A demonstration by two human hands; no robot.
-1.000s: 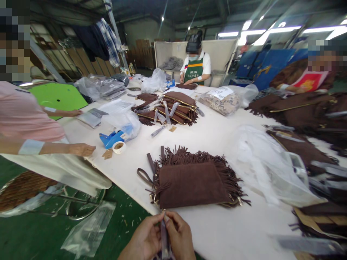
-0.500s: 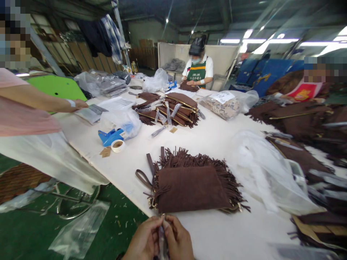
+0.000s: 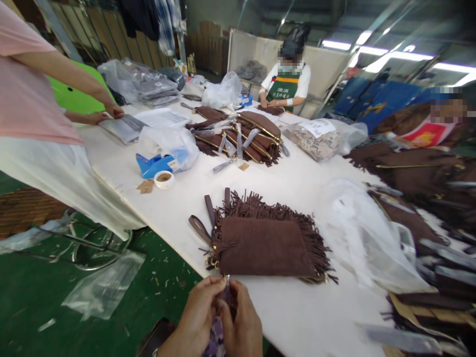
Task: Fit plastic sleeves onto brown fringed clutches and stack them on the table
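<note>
My left hand [image 3: 203,302] and my right hand [image 3: 241,312] are side by side at the bottom centre, just off the table's near edge. Their fingers are closed together around a small dark strap [image 3: 227,292] with a bit of metal at its top; most of it is hidden by the fingers. Just beyond them lies a stack of brown fringed pouches [image 3: 264,248] on the white table [image 3: 297,317], with loop straps at its left and small gold clasps at its near corners. Neither hand touches the stack.
Brown zippered pouches [image 3: 256,131] are heaped farther back. A blue tape dispenser [image 3: 152,165] and tape roll [image 3: 164,179] lie left. Clear plastic [image 3: 357,233] and more brown pouches [image 3: 420,218] lie right. People work at left, back and right.
The view has tilted down and shifted slightly left. My hands remain together on the strap, held a little higher in view. The person at left now has both hands at the grey packet.
</note>
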